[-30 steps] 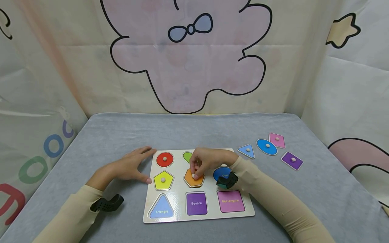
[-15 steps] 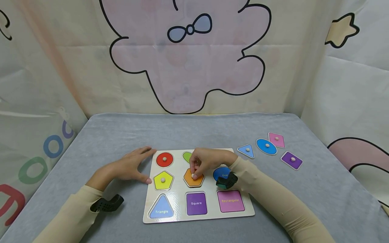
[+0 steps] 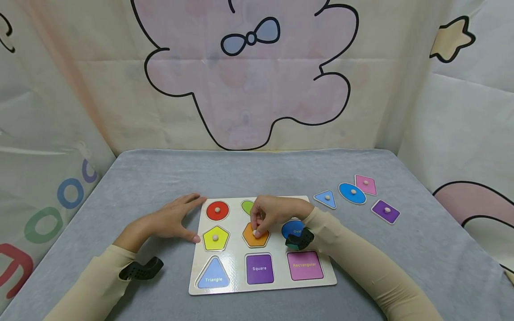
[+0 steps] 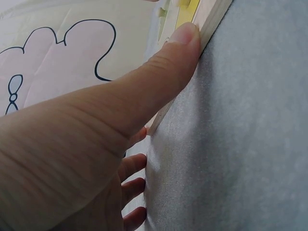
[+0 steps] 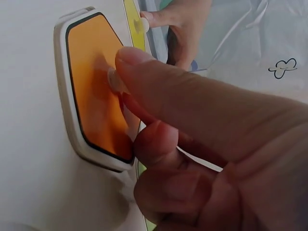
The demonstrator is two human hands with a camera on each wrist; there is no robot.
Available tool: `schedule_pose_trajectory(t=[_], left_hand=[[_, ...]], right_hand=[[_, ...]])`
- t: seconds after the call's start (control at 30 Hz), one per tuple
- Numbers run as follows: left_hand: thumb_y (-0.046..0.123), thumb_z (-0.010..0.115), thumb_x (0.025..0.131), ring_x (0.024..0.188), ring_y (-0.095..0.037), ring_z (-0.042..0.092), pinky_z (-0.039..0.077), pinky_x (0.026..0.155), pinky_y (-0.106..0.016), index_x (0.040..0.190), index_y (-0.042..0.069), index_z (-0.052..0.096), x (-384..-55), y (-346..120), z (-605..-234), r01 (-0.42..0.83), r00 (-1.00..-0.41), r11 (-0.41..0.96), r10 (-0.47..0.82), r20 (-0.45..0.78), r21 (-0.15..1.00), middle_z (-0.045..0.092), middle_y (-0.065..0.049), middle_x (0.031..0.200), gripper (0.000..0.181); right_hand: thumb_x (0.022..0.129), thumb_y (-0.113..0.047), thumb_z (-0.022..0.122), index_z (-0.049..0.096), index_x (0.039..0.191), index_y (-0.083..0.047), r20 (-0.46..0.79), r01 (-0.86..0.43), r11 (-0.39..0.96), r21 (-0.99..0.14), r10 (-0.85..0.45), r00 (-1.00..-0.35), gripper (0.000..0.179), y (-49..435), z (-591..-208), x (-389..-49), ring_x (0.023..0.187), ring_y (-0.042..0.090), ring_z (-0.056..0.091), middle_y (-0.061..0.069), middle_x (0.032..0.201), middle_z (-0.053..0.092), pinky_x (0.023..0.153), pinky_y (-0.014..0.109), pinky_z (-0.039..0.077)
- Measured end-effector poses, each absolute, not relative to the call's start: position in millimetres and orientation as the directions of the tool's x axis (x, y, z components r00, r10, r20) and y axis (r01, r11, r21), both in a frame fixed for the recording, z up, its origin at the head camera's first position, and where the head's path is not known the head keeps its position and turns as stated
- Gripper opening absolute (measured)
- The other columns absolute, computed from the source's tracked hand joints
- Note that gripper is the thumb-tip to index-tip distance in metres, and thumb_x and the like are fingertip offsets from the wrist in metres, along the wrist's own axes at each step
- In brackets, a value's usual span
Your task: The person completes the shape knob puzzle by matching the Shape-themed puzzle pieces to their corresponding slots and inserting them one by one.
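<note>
My right hand (image 3: 277, 211) pinches the small knob of an orange hexagon puzzle piece (image 3: 262, 240) between thumb and fingers. The piece lies over the middle place of a white shape puzzle board (image 3: 238, 272); in the right wrist view the side edge of the orange hexagon (image 5: 84, 62) stands out from the board's face. My left hand (image 3: 170, 218) is spread at the board's left edge, thumb (image 4: 166, 67) touching that edge. A red circle piece (image 3: 213, 215) and a yellow pentagon piece (image 3: 221, 243) sit in the board. My right hand partly covers a green shape (image 3: 246, 206).
Beyond the board's right corner lie a blue triangle piece (image 3: 322, 196), a blue oval piece (image 3: 346, 189), a pink piece (image 3: 371, 189) and a purple rectangular piece (image 3: 381, 211). Triangle (image 3: 214, 269), Square (image 3: 259, 276) and Rectangular (image 3: 305, 273) places show printed labels. Grey cloth (image 3: 241, 174) covers the table.
The orange hexagon has shifted very slightly and looks flatter on the board from the head view. Both hands are almost still, with the same pinch and the same touch at the left edge.
</note>
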State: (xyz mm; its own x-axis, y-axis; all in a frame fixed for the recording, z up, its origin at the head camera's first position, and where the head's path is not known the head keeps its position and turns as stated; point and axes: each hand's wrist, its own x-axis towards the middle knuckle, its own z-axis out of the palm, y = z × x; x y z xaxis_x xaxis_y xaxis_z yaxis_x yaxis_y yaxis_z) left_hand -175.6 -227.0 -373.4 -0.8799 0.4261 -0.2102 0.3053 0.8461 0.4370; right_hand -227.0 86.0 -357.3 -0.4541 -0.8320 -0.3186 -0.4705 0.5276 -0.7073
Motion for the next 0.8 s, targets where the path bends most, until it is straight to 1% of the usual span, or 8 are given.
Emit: schedule_pose_trajectory(t=[0.33, 0.6, 0.8], left_hand=[[0.052, 0.087, 0.071, 0.147, -0.049, 0.030, 0.029, 0.113, -0.073, 0.158, 0.012, 0.033, -174.9, -228.0, -372.3, 0.321, -0.874, 0.835, 0.442, -0.200, 0.446, 0.030, -0.023, 0.162, 0.110], [0.052, 0.087, 0.071, 0.147, -0.049, 0.030, 0.029, 0.113, -0.073, 0.158, 0.013, 0.033, -174.2, -227.0, -372.1, 0.314, -0.878, 0.839, 0.435, -0.201, 0.445, 0.030, -0.023, 0.162, 0.110], [0.053, 0.087, 0.071, 0.146, -0.049, 0.031, 0.030, 0.113, -0.072, 0.158, 0.013, 0.033, -174.6, -227.1, -372.7, 0.318, -0.878, 0.839, 0.436, -0.198, 0.441, 0.030, -0.022, 0.162, 0.110]], right_hand=[[0.084, -0.006, 0.081, 0.074, 0.086, -0.005, -0.316, -0.462, 0.495, -0.736, -0.854, -0.413, 0.007, 88.3, -360.0, -229.9, 0.061, 0.005, 0.045, -0.006, 0.062, 0.049, 0.060, 0.017, 0.036], [0.085, -0.005, 0.079, 0.075, 0.085, -0.004, -0.329, -0.459, 0.495, -0.738, -0.857, -0.397, 0.005, 88.1, -361.1, -229.9, 0.062, 0.006, 0.045, -0.005, 0.061, 0.047, 0.061, 0.018, 0.036], [0.085, -0.005, 0.080, 0.075, 0.084, -0.005, -0.336, -0.452, 0.502, -0.737, -0.853, -0.400, 0.005, 88.0, -361.2, -229.6, 0.062, 0.006, 0.046, -0.005, 0.062, 0.047, 0.062, 0.018, 0.036]])
